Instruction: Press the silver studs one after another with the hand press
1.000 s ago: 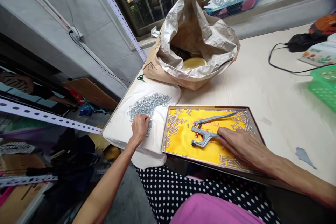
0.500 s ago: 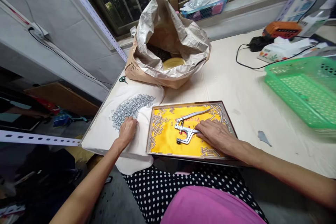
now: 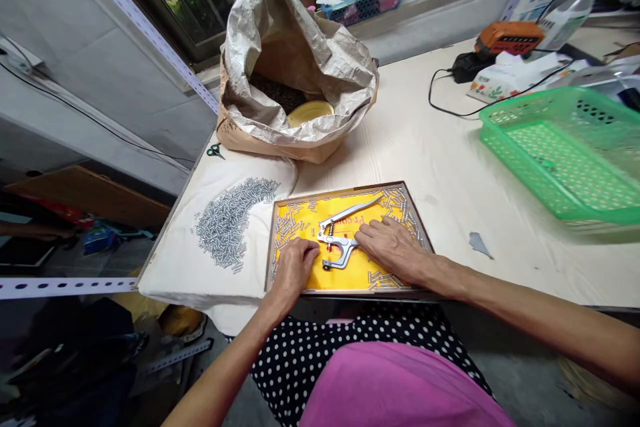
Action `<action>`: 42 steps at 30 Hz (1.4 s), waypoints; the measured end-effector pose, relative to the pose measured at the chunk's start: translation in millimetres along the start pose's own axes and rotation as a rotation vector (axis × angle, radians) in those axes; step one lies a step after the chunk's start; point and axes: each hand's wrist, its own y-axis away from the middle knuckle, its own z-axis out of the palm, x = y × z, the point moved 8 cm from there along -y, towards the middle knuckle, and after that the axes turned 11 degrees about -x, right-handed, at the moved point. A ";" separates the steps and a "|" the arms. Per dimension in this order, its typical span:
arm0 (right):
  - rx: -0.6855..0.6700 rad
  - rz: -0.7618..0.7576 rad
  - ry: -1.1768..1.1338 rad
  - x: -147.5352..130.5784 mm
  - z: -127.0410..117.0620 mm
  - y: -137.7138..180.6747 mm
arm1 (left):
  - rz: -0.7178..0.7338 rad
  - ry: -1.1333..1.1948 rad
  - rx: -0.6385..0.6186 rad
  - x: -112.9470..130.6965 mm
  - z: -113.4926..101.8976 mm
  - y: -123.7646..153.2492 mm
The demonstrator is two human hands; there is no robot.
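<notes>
Head view: on a pale worktop (image 3: pixel 425 160), a shallow tray (image 3: pixel 345 291) with a yellow lining lies close in front of you, silver hand pliers (image 3: pixel 344 241) in its middle. Your right hand (image 3: pixel 393 248) has its grip closed around the pliers' lower handle; the upper handle stands spread away. Your left hand (image 3: pixel 293 270) is just left of the pliers' nose, fingertips drawn together; whether they pinch anything cannot be told. The step seems to be fine work at that nose, calling for steady pliers and careful fingertip placement. Loose metal pins and the raised tray rim leave your hands little room. Left, a pin heap (image 3: pixel 230 223) rests on white cloth (image 3: pixel 175 253); farther off are scissors (image 3: pixel 215 151) and an open paper sack (image 3: pixel 295 140); right, a green basket (image 3: pixel 555 200).
</notes>
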 end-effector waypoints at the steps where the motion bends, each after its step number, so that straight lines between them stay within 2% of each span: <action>1: -0.002 0.004 -0.007 0.7 0.4 -0.6 | 0.008 -0.063 0.002 0.3 3.3 -0.6; 4: 0.014 0.002 -0.024 1.3 0.8 -0.9 | 0.006 -0.202 0.007 -3.1 6.9 1.0; 7: 0.042 -0.010 -0.012 -0.3 -1.0 1.0 | 0.010 -0.181 0.018 -4.5 4.5 3.5; 9: 0.067 -0.030 0.023 -3.2 -4.3 2.9 | -0.038 -0.013 0.021 -9.1 1.7 3.6; 13: 0.132 -0.072 0.112 -10.2 -12.3 6.1 | -0.261 0.484 0.001 -25.8 6.8 7.5; 15: 0.159 -0.074 0.140 -11.7 -14.5 7.1 | -0.275 0.588 0.017 -23.9 9.1 11.1; 22: 0.138 -0.057 0.128 -12.5 -10.9 7.6 | -0.254 0.553 0.030 -14.5 18.3 17.2; 30: 0.145 -0.051 0.079 -11.7 -6.9 8.2 | -0.210 0.361 0.010 -9.5 12.6 10.9; 36: 0.105 -0.036 0.051 -8.8 -4.6 4.8 | -0.246 0.293 -0.114 -7.7 15.0 0.3; 42: 0.056 -0.018 0.052 -9.7 0.1 -0.3 | -0.335 0.384 -0.343 -7.9 27.3 -1.2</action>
